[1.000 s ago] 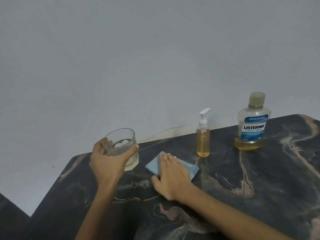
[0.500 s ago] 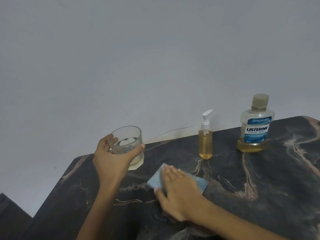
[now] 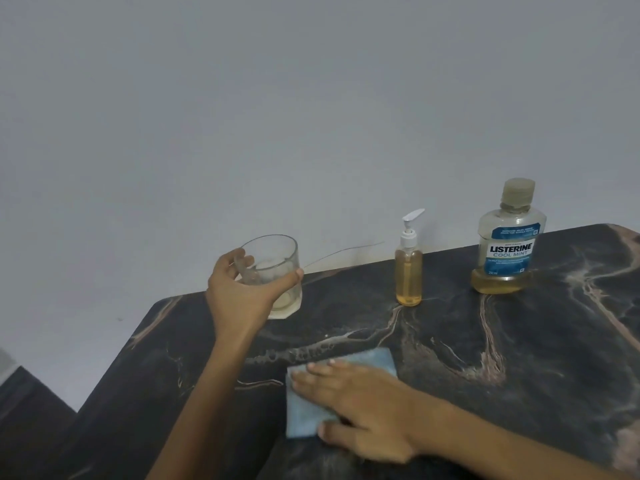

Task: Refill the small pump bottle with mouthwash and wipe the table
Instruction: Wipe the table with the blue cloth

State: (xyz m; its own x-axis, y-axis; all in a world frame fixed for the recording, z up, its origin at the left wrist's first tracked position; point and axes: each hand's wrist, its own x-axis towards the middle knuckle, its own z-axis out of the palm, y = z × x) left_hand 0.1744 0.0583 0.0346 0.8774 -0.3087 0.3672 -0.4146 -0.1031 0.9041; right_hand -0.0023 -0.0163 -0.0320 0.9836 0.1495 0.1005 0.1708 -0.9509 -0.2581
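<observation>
Two hands at work — left hand (image 3: 239,292) grips the glass (image 3: 273,271), apparently lifted; right hand (image 3: 360,407) presses flat, fingers straight, on the blue cloth (image 3: 304,410) on the surface (image 3: 519,358)

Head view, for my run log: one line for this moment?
left hand holds glass | right hand presses cloth on table | phase: wiping

Plain grey-white wall (image 3: 311,116) fills the upper half, 9 to 3 o'clock. Thin dark line (image 3: 346,251) low on the wall, just below centre, curving up twd 3 o'clock; can't tell if crack or wire. Clear glass (image 3: 273,268) at approx 8 o'clock of centre, w/ a bit of pale liquid at the bottom. Dark stepped surface (image 3: 31,410) in the 7 o'clock corner, small pale patch (image 3: 5,365) above it at frame edge.
</observation>
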